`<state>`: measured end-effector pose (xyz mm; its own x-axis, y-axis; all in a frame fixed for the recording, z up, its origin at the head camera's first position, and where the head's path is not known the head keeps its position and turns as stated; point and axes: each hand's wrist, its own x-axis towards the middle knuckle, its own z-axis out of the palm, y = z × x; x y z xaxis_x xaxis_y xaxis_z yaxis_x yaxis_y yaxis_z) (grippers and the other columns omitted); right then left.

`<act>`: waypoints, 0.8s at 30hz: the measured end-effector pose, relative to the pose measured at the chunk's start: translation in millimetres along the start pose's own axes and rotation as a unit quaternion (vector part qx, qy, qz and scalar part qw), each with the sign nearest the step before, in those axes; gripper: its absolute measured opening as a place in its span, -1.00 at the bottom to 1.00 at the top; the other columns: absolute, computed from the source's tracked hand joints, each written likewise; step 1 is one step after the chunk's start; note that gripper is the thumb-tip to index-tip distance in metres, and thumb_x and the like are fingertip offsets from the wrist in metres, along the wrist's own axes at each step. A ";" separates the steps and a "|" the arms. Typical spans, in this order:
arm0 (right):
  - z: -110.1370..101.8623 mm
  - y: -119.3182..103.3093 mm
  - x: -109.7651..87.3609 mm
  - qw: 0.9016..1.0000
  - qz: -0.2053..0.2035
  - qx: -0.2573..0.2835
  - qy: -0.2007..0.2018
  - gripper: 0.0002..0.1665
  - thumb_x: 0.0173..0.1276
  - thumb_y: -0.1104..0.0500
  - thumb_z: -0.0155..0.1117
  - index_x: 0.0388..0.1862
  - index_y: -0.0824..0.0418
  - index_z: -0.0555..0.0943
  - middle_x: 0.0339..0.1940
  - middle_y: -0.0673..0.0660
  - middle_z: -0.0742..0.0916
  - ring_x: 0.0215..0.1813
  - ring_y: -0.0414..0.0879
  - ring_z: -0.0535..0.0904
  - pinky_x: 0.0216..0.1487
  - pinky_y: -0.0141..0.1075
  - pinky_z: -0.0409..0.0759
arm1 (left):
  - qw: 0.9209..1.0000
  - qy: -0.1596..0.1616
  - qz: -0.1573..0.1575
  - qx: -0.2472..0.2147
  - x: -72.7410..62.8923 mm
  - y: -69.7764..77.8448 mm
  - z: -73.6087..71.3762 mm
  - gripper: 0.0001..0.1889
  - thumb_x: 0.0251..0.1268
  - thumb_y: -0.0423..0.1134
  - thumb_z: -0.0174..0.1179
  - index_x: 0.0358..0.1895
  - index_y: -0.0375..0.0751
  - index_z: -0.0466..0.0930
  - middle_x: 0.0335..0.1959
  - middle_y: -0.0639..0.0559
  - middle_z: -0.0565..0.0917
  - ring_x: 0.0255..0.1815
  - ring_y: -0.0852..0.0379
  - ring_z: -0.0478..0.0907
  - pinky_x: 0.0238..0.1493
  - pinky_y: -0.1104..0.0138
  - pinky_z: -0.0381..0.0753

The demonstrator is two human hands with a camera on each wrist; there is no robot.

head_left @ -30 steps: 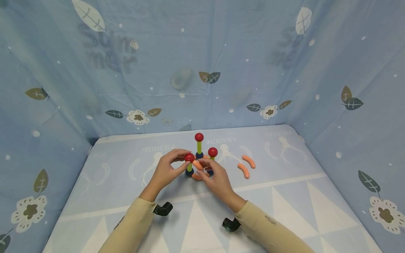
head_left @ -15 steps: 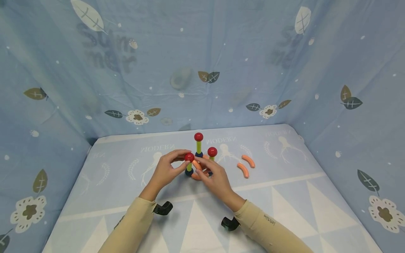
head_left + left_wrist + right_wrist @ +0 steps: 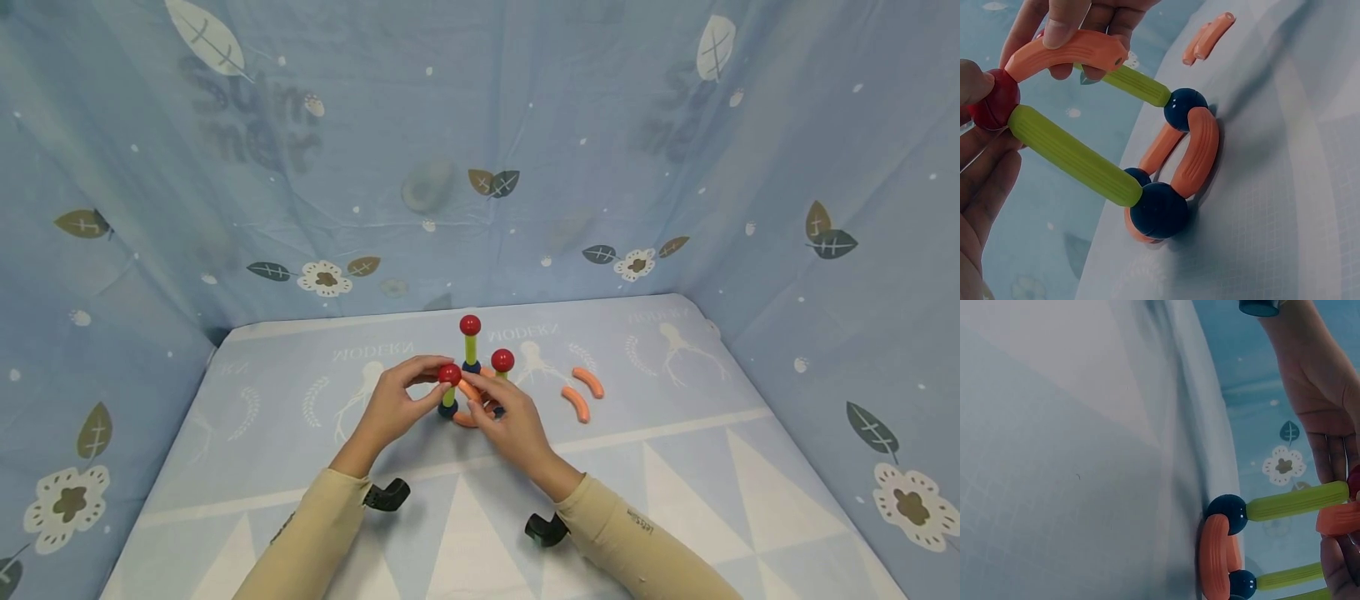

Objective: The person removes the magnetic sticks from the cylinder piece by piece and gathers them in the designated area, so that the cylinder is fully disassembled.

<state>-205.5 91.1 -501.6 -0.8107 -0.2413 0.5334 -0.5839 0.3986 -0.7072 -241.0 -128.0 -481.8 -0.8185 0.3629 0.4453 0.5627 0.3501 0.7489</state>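
Note:
A small frame of toy building pieces stands on the table: dark blue balls [image 3: 1159, 210] joined by curved orange rods [image 3: 1202, 150] at the bottom, with upright lime-green rods [image 3: 1075, 155] rising to red balls [image 3: 470, 325]. My left hand [image 3: 403, 402] holds the red ball [image 3: 996, 100] on the nearest left post between thumb and fingers. Another curved orange rod [image 3: 1067, 52] is pinched in my right hand [image 3: 517, 427], its left end touching that red ball. Its other end appears free in the left wrist view. The right-hand post is partly hidden behind my right fingers.
Two loose curved orange rods [image 3: 576, 405] lie on the patterned tablecloth [image 3: 675, 467], right of the frame. Blue printed curtains [image 3: 480, 150] enclose the back and sides. Black camera mounts [image 3: 387, 495] project from both wrists.
My right hand has shifted slightly left, bringing the curved orange rod in against the red ball. My left hand has stayed on that ball. The loose rods have not moved.

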 end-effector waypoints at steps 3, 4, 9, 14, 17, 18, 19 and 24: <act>-1.3 0.3 0.4 1.000 -0.004 -0.005 0.003 -0.50 0.41 0.28 0.36 0.32 0.08 0.63 -0.09 0.06 0.71 -0.30 -0.21 0.60 -0.31 -0.15 0.70 | 1.000 -0.001 0.003 0.002 0.4 0.5 0.5 -0.63 0.37 -0.24 0.36 0.21 -0.11 0.65 0.11 0.11 0.69 0.04 0.16 0.68 0.11 0.20 0.66; -1.8 0.2 0.6 1.000 -0.005 -0.005 0.003 -0.50 0.41 0.28 0.36 0.31 0.08 0.63 -0.10 0.05 0.71 -0.30 -0.22 0.59 -0.31 -0.15 0.70 | 1.000 -0.001 0.004 0.002 0.5 0.8 0.7 -0.63 0.37 -0.24 0.36 0.21 -0.10 0.65 0.10 0.11 0.69 0.04 0.17 0.68 0.11 0.20 0.66; -4.2 -0.2 0.9 1.000 0.001 -0.006 0.001 -0.52 0.41 0.30 0.34 0.29 0.05 0.65 -0.14 0.03 0.69 -0.31 -0.22 0.58 -0.29 -0.11 0.70 | 1.000 -0.002 0.006 0.000 0.7 2.3 1.4 -0.64 0.37 -0.24 0.36 0.21 -0.07 0.65 0.10 0.11 0.69 0.03 0.16 0.68 0.10 0.19 0.66; -6.1 1.2 -3.8 1.000 0.006 -0.007 -0.011 -0.50 0.41 0.30 0.34 0.30 0.05 0.63 -0.17 0.01 0.68 -0.28 -0.23 0.60 -0.25 -0.16 0.71 | 1.000 0.001 0.005 -0.001 -0.1 0.9 1.1 -0.64 0.37 -0.25 0.36 0.21 -0.06 0.65 0.09 0.11 0.69 0.03 0.17 0.68 0.10 0.21 0.66; -10.0 3.1 -10.1 1.000 0.011 -0.009 -0.023 -0.47 0.40 0.29 0.37 0.33 0.05 0.61 -0.16 -0.01 0.69 -0.26 -0.24 0.62 -0.21 -0.26 0.70 | 1.000 0.004 0.005 -0.005 -0.3 0.6 1.2 -0.64 0.36 -0.26 0.36 0.20 -0.01 0.65 0.08 0.12 0.70 0.02 0.18 0.69 0.10 0.22 0.66; -11.8 4.1 -12.5 1.000 0.013 -0.011 -0.026 -0.45 0.39 0.29 0.39 0.34 0.05 0.61 -0.15 -0.01 0.69 -0.26 -0.25 0.63 -0.20 -0.29 0.70 | 1.000 0.005 0.006 -0.006 -0.3 0.7 1.3 -0.64 0.36 -0.26 0.36 0.20 -0.01 0.65 0.07 0.12 0.70 0.02 0.17 0.69 0.10 0.22 0.67; -14.0 5.0 -15.0 0.999 0.015 -0.013 -0.030 -0.43 0.37 0.28 0.41 0.36 0.05 0.60 -0.15 -0.02 0.69 -0.25 -0.25 0.63 -0.19 -0.32 0.69 | 1.000 0.007 0.006 -0.008 -0.1 0.9 1.5 -0.63 0.36 -0.26 0.37 0.20 -0.01 0.65 0.07 0.11 0.70 0.01 0.17 0.69 0.09 0.21 0.67; -28.1 10.7 -25.4 0.998 0.045 -0.005 -0.050 -0.39 0.33 0.30 0.46 0.36 0.08 0.60 -0.08 -0.03 0.72 -0.17 -0.23 0.69 -0.14 -0.34 0.70 | 1.000 0.015 0.002 -0.016 1.1 2.1 2.8 -0.62 0.33 -0.31 0.38 0.20 -0.11 0.65 0.07 0.03 0.70 0.01 0.08 0.69 0.08 0.15 0.68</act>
<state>-190.0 126.4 -509.7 -0.8601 -0.2906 0.4192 -0.5088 0.4306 -0.7454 -240.3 -124.5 -481.1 -0.8198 0.3384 0.4619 0.5621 0.3217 0.7619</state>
